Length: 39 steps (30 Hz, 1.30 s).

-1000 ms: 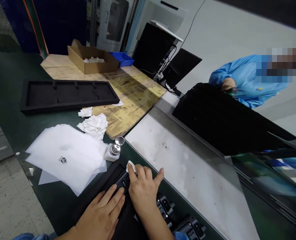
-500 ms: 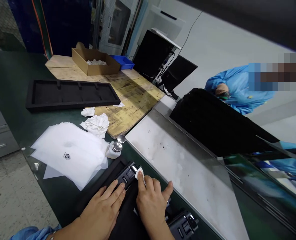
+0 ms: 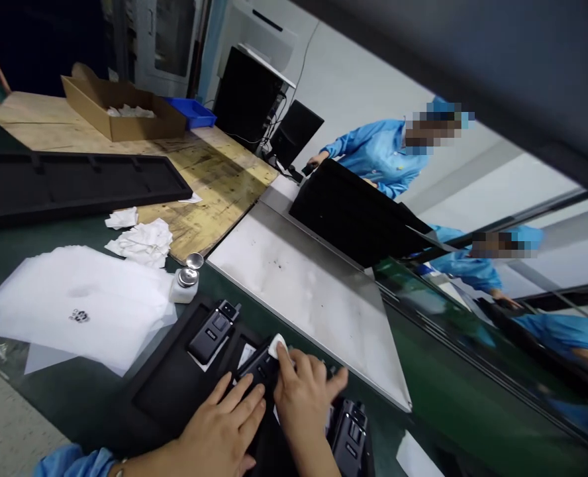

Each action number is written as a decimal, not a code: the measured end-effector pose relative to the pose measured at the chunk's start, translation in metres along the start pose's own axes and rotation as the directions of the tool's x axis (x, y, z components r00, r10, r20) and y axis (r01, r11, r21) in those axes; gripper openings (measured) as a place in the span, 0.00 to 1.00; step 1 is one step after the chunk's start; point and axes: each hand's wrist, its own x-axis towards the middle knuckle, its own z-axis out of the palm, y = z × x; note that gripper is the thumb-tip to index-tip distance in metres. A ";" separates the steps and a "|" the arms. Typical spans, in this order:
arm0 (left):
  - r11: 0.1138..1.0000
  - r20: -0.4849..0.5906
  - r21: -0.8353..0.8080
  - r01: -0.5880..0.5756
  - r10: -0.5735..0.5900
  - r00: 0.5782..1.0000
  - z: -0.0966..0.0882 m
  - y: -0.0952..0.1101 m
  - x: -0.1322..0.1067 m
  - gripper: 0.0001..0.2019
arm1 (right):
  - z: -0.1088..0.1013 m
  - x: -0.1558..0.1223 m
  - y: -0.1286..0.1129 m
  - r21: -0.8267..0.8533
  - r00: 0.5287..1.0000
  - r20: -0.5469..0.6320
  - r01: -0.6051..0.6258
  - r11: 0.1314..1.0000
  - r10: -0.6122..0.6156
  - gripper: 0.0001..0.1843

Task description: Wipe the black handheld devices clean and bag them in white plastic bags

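My left hand [image 3: 229,417] lies with fingers stretched out over the lower part of a black handheld device [image 3: 257,361] in a black foam tray [image 3: 149,391]. My right hand [image 3: 304,391] presses a small folded white wipe [image 3: 276,346] against that device's upper end, index finger on the wipe and thumb held away. To the left, another black handheld device [image 3: 213,333] with a short stub on top sits in its slot. A similar black device [image 3: 349,437] lies to the right of my right hand. My hands partly cover the middle device.
Left of the tray are a stack of white translucent sheets [image 3: 85,291], a pump bottle [image 3: 183,286] with its lid up, and crumpled white wipes [image 3: 145,242]. Farther back are an empty-slotted foam tray [image 3: 75,179] and a cardboard box [image 3: 130,126]. Co-workers in blue stand beyond.
Both hands have moved from the left device to the one beside it on the right, the wipe still in my right hand. The view has swung right.
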 end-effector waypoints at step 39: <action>0.962 0.391 -0.145 0.230 -0.158 0.907 -0.022 0.013 0.021 0.37 | 0.015 0.007 0.024 0.201 0.997 0.023 0.071 0.977 -0.077 0.24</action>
